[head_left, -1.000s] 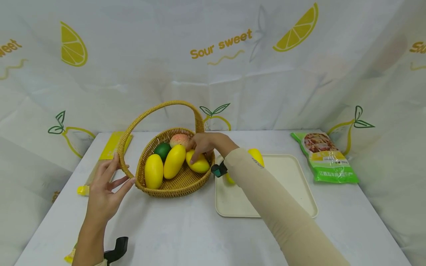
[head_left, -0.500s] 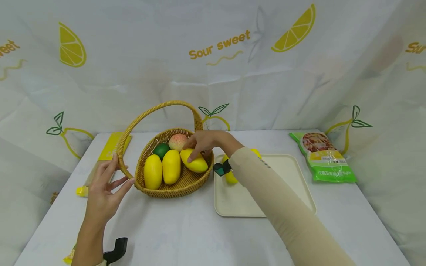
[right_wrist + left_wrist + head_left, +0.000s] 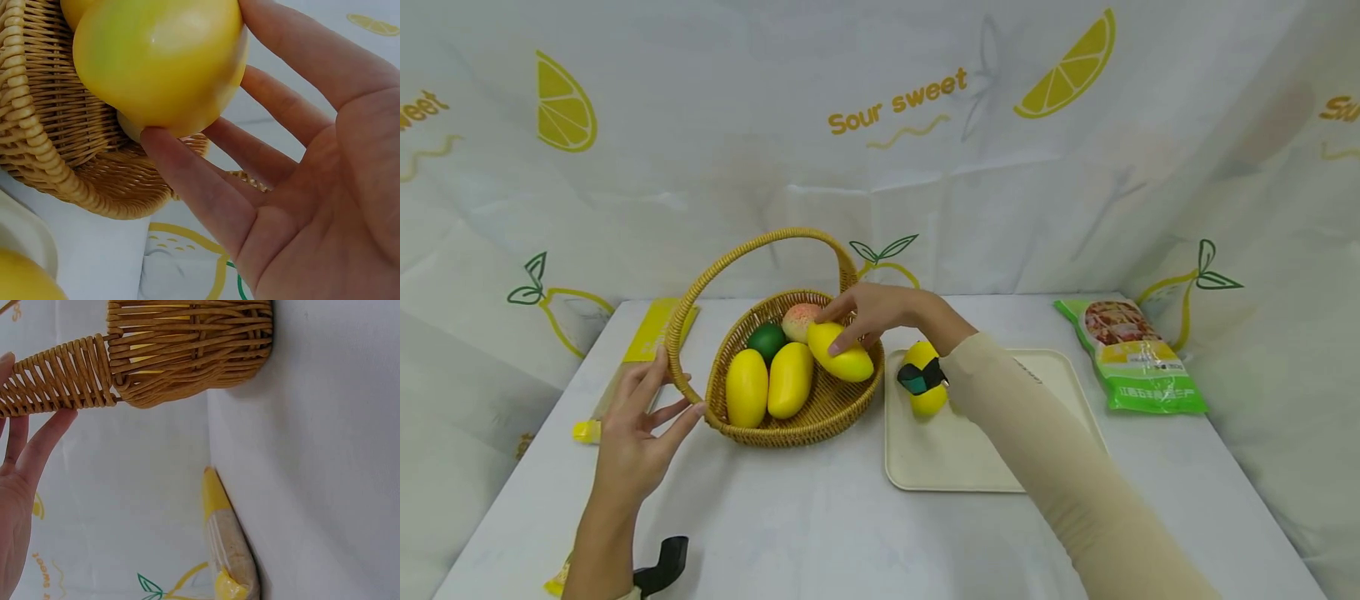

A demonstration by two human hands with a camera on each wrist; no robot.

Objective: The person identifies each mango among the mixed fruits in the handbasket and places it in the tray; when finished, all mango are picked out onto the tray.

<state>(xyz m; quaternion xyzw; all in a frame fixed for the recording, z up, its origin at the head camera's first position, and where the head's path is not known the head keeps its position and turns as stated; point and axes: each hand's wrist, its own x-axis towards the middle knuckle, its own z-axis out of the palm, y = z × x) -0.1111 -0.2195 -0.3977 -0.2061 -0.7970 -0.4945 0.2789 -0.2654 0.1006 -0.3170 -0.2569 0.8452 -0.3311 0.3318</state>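
A wicker basket (image 3: 805, 433) with a tall arched handle stands on the white table. My left hand (image 3: 638, 429) pinches the lower left of its handle between thumb and fingers, also seen in the left wrist view. My right hand (image 3: 883, 310) holds a yellow mango (image 3: 841, 357) by its sides at the basket's right. In the right wrist view, fingers and thumb span that mango (image 3: 162, 62) over the wicker. Two more yellow mangoes, one (image 3: 747, 390) at left and one (image 3: 791, 382) beside it, lie in the basket. Behind them sit a dark green fruit (image 3: 767, 341) and a pinkish peach (image 3: 800, 320).
Right of the basket is a cream tray (image 3: 970, 471) with a yellow fruit (image 3: 929, 400) on it, partly hidden by the right wrist strap. A green food bag (image 3: 1131, 358) lies at far right. A yellow-ended packet (image 3: 655, 329) lies behind the left hand.
My right hand has raised and tilted the mango it holds. The mango beside it has slid down toward the basket's front. My right forearm has shifted right; the left hand stays put.
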